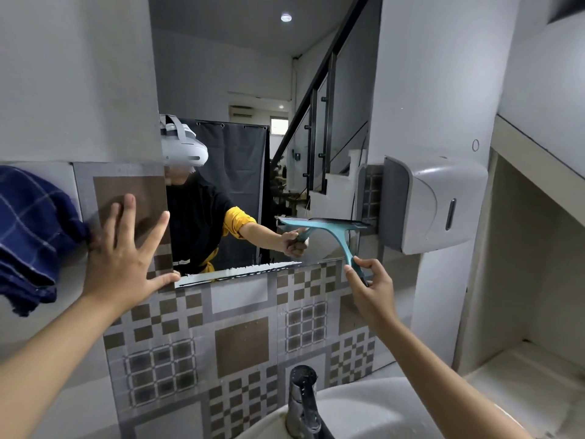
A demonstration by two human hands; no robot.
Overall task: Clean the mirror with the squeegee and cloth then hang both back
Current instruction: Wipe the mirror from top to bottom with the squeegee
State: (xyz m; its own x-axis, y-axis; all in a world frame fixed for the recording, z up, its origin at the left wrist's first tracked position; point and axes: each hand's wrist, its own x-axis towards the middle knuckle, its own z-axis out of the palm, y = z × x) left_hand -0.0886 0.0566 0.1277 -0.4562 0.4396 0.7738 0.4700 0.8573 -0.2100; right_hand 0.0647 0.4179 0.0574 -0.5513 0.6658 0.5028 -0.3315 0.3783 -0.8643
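The tall mirror (253,74) hangs on the wall above a patterned tile band. My right hand (373,289) grips the handle of a teal squeegee (335,231), whose black blade lies flat against the mirror's lower right part. My left hand (126,258) is spread flat on the tiles at the mirror's lower left corner, holding nothing. A dark blue checked cloth (31,239) hangs on the wall at the far left, just beside my left hand's fingers. A streak of foam or water runs along the mirror's bottom edge (240,272).
A grey-white paper dispenser (433,204) is mounted on the wall right beside the mirror's right edge, close to the blade's end. A chrome tap (302,403) and white basin (373,416) sit below. A recessed shelf (522,312) opens at the right.
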